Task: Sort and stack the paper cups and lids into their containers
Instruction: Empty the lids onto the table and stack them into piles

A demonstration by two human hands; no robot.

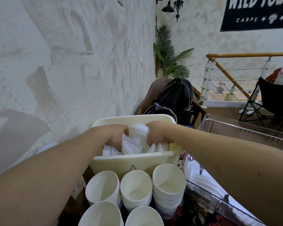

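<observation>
Both arms reach forward into the cream bin (134,162), far of the cup stacks. The left hand (117,137) is sunk among white lids (138,132); its fingers curl down around a sleeve or bundle of them, tips hidden in the pile. The right hand (155,134) grips another bunch at the bin's right side, fingers closed round the white stack, thumb out of sight. I cannot tell whether the lids are loose or bagged in thin plastic.

Near side: five stacks of paper cups (136,188) standing mouth-up, three in a far row and two nearer, packed close and touching the bin's near wall. To the right, a clear tray (245,128) with more flat lids (201,176) lying inside against its near-left wall. The surface under the cups is dark and floral; whether it is a desk cloth I cannot say.

Risks, as judged from here:
- Lifting both bundles together may spill lids over the bin's rim, as the grips look partial.
- The forearms pass directly over the cup stacks; a low withdrawal could topple the tallest, right-hand stack.
- The bin sits at the far edge beside a chair with a black backpack (175,97); a hard tug could shift it.
</observation>
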